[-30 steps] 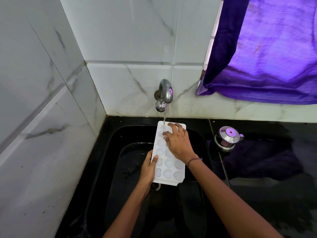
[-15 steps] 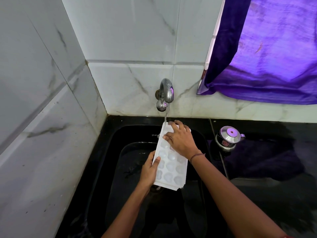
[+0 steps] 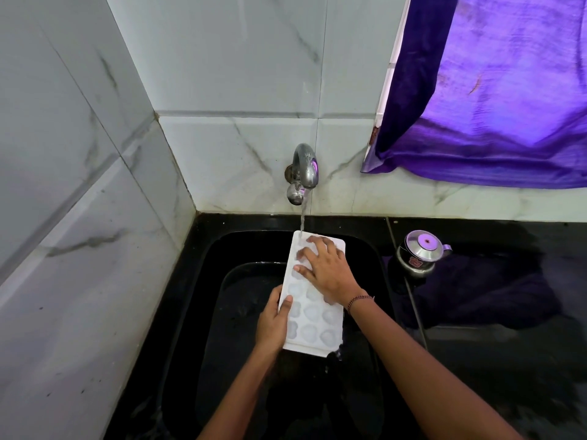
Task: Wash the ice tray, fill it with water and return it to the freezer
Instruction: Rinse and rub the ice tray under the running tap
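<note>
Clearly washing: left hand [image 3: 272,322] grips the ice tray [image 3: 313,315] edge, right hand [image 3: 327,268] rubs it with spread fingers under the tap [image 3: 304,168]; filling comes next.

The red label [image 3: 414,261] on the steel pot [image 3: 420,249] is unreadable.

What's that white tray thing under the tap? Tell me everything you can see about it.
The ice tray is a white, long rectangle with rounded corners, plastic by its look, with rows of three rounded cups facing up. It is held above the black sink, its far end under the water stream from the tap. The left hand grips its left edge, thumb on top; the right hand lies spread across the far cups.
</note>
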Demonstrator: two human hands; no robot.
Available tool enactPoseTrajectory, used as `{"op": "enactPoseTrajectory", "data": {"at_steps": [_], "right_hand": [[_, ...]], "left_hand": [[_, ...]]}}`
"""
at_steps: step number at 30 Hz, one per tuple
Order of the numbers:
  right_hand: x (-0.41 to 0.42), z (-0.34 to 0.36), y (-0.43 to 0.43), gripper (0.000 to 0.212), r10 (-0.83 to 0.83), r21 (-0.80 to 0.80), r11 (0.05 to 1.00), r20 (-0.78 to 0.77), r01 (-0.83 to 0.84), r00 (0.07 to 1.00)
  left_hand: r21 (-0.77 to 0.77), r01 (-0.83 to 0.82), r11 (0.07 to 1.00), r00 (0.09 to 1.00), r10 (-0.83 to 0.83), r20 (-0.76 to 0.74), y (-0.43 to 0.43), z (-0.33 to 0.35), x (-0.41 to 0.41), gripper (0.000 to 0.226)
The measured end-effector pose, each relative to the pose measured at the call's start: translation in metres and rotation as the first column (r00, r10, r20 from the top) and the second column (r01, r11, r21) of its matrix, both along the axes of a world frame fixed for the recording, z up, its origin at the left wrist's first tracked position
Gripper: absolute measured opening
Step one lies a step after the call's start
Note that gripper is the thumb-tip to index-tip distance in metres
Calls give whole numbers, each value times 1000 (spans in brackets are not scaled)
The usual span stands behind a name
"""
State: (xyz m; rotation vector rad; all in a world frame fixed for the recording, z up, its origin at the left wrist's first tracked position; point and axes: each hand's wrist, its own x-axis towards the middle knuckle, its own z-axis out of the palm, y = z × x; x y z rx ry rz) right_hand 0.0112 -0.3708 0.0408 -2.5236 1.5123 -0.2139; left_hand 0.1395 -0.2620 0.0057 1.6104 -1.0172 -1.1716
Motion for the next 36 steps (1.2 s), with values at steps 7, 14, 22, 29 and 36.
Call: {"op": "enactPoseTrajectory", "data": {"at_steps": [7, 14, 22, 29, 36], "right_hand": [[8, 1, -7, 59, -133, -56, 990, -35, 131, 990], [-3, 7, -16, 71, 20, -4, 1000, -144, -21, 989], [6, 13, -16, 86, 48, -46, 997, -155, -56, 987], [7, 12, -15, 89, 10, -71, 997, -166, -22, 986], [7, 18, -23, 56, 41, -73, 995, -278, -63, 960]], "left_hand": [[0, 5, 1000, 1000, -5, -25, 8, 1, 0, 23], [22, -17, 1000, 1000, 18, -17, 19, -3, 4, 17], [28, -49, 998, 999, 49, -21, 18, -2, 5, 16], [22, -33, 999, 998, 34, -51, 19, 3, 2, 17], [56, 6, 998, 997, -1, -82, 21, -1, 3, 16]]}}
